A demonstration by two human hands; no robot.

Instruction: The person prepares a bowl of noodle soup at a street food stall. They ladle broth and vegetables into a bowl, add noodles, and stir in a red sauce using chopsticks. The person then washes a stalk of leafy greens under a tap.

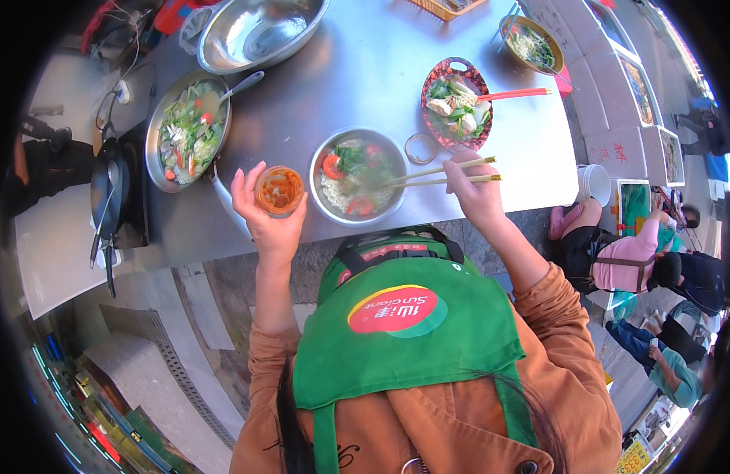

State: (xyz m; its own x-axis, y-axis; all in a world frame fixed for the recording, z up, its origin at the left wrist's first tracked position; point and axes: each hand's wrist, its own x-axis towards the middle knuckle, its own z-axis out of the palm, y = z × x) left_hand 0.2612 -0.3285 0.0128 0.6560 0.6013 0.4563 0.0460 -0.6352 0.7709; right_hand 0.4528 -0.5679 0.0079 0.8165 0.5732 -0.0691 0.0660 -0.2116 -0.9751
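My left hand (pixel 273 222) holds an open glass jar of reddish-orange sauce (pixel 279 190), left of a steel bowl (pixel 398 201). In that bowl are noodles (pixel 335 192), greens and pieces that look like tomato or shrimp. My right hand (pixel 474 189) grips a pair of light chopsticks (pixel 439 178), their tips in the bowl's food and the gold-coloured ends pointing right. A round jar lid (pixel 421 149) lies on the steel table (pixel 365 89) between the bowl and a red-and-black patterned dish (pixel 427 112) of noodles and vegetables, with red chopsticks (pixel 519 94) across its edge.
At left are a steel pan of vegetables (pixel 190 133) with a spoon (pixel 243 84) and a dark frying pan (pixel 109 178). A large steel basin (pixel 264 35) stands at the back. A yellow-brown bowl (pixel 533 47) is back right. A person in pink (pixel 622 255) sits beyond the right edge.
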